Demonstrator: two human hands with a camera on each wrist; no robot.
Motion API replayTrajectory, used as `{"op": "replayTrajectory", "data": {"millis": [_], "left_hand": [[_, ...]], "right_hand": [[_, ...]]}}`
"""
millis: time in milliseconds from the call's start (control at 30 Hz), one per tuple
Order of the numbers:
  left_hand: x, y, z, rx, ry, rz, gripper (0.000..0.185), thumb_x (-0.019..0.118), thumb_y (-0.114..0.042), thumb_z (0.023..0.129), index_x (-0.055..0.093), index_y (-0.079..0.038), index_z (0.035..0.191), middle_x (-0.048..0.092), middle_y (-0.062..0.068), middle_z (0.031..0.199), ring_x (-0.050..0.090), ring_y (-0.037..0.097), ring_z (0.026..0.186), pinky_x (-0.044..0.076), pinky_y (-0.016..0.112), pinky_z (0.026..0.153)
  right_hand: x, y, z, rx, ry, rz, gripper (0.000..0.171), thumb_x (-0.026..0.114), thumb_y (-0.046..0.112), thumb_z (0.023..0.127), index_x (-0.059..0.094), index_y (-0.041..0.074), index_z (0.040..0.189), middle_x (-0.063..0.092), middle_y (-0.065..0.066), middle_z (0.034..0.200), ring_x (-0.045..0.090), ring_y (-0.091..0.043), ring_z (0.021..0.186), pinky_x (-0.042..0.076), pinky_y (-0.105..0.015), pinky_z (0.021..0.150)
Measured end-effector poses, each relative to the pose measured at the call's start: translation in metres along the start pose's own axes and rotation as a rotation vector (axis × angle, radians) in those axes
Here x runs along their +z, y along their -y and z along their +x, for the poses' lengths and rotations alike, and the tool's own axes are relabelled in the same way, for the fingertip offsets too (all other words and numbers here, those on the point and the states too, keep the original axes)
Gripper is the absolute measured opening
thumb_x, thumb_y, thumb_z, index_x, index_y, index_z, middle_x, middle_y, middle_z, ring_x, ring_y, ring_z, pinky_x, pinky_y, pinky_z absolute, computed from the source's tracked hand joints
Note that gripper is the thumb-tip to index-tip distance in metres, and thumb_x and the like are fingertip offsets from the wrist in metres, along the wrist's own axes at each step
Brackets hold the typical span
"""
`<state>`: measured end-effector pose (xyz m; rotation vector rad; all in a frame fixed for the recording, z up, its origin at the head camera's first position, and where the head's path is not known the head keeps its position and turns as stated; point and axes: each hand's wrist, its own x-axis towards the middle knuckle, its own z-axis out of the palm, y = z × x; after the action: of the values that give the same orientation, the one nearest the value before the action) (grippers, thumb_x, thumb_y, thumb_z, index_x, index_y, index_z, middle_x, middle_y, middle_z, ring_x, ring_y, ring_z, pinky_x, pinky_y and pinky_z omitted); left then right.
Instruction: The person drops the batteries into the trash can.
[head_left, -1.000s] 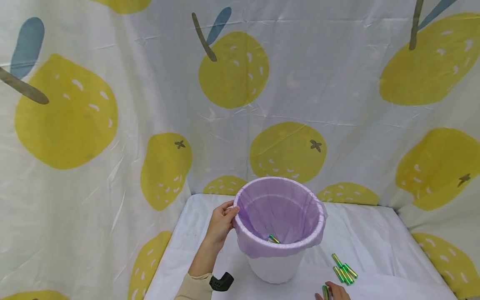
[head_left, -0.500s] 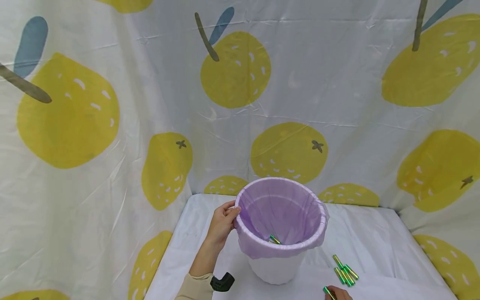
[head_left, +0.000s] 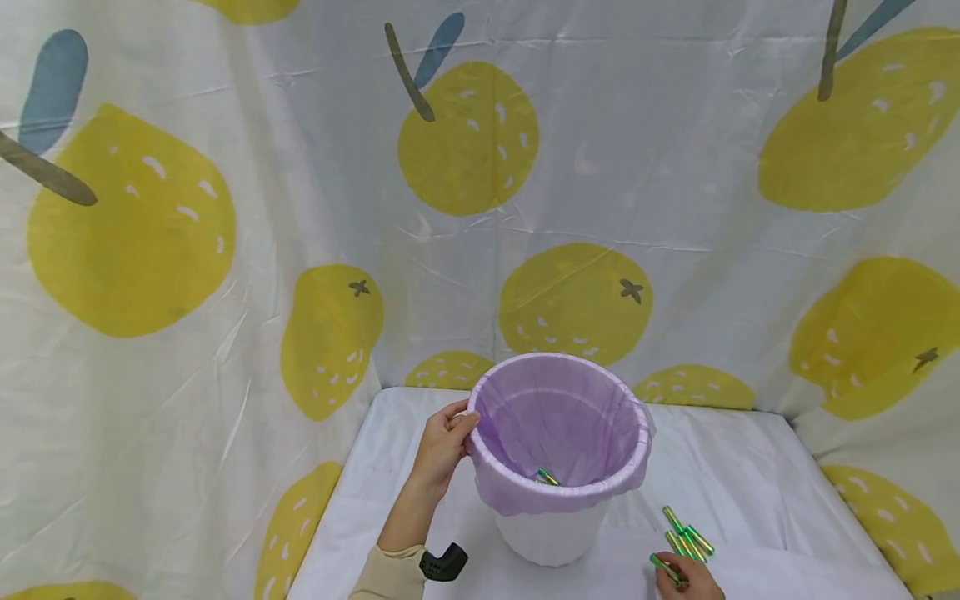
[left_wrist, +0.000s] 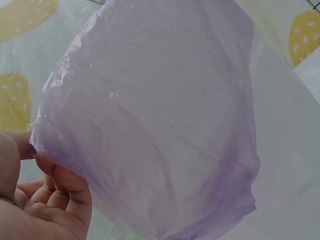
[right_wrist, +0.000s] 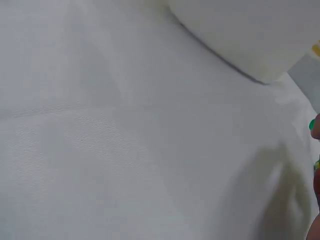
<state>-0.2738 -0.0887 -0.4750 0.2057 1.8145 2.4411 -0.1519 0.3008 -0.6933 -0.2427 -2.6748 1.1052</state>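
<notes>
A white trash can (head_left: 551, 533) stands on the cloth, lined with a thin purple bag (head_left: 558, 400) folded over its rim. My left hand (head_left: 438, 446) pinches the lined rim on its left side; in the left wrist view, thumb and fingers hold the edge of the bag (left_wrist: 150, 125). To the right of the can, my right hand (head_left: 692, 579) holds a green-and-gold battery (head_left: 666, 570) between thumb and fingers. Several similar batteries (head_left: 701, 538) lie just beyond that hand. Inside the can, at least one battery (head_left: 549, 477) shows. The right wrist view catches only fingertips (right_wrist: 316, 131) at its edge.
White cloth (head_left: 765, 500) covers the table. A curtain (head_left: 675, 167) printed with yellow fruit hangs behind and at both sides. A dark wrist device (head_left: 443, 563) sits at the left sleeve.
My right hand has lifted a battery near the pile, moving slightly right and further into view. The left hand keeps its hold on the rim, and the can stays put.
</notes>
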Motion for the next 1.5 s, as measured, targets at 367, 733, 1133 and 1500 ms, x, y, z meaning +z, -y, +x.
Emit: {"op": "replayTrajectory", "data": {"millis": [367,733,1133,1500], "left_hand": [[0.001,-0.002,0.001,-0.003,-0.007,0.007,0.046,0.065,-0.007,0.102,0.051,0.014,0.14,0.062,0.0,0.081,0.057,0.007,0.067,0.052,0.021,0.06],[-0.001,0.001,-0.001,-0.008,-0.005,0.016,0.044,0.064,-0.007,0.102,0.053,0.013,0.139,0.061,-0.002,0.078,0.056,0.007,0.068,0.052,0.021,0.062],[0.0,0.003,-0.003,-0.009,0.003,0.029,0.045,0.065,-0.008,0.102,0.052,0.013,0.14,0.062,0.0,0.081,0.057,0.006,0.069,0.052,0.021,0.063],[0.001,0.0,-0.002,-0.005,-0.009,0.025,0.045,0.065,-0.007,0.102,0.052,0.013,0.139,0.063,0.003,0.084,0.058,0.007,0.07,0.053,0.022,0.063]], "right_hand": [[-0.024,0.035,0.009,0.007,-0.393,0.043,0.017,0.081,-0.005,0.081,0.08,0.002,0.097,0.071,-0.013,0.092,0.056,0.006,0.067,0.045,-0.009,0.055],[-0.067,0.066,0.024,-0.104,-0.297,0.039,0.017,0.079,-0.001,0.088,0.078,0.003,0.105,0.071,-0.011,0.1,0.057,0.009,0.081,0.046,-0.007,0.063],[-0.1,0.086,0.041,-0.307,-0.283,0.027,0.021,0.079,-0.006,0.086,0.077,0.005,0.104,0.07,-0.009,0.101,0.061,0.006,0.079,0.047,-0.007,0.066],[-0.121,0.098,0.058,-0.401,-0.276,0.064,0.026,0.081,-0.006,0.084,0.078,0.008,0.106,0.071,-0.007,0.102,0.06,0.009,0.085,0.047,-0.007,0.07]]}}
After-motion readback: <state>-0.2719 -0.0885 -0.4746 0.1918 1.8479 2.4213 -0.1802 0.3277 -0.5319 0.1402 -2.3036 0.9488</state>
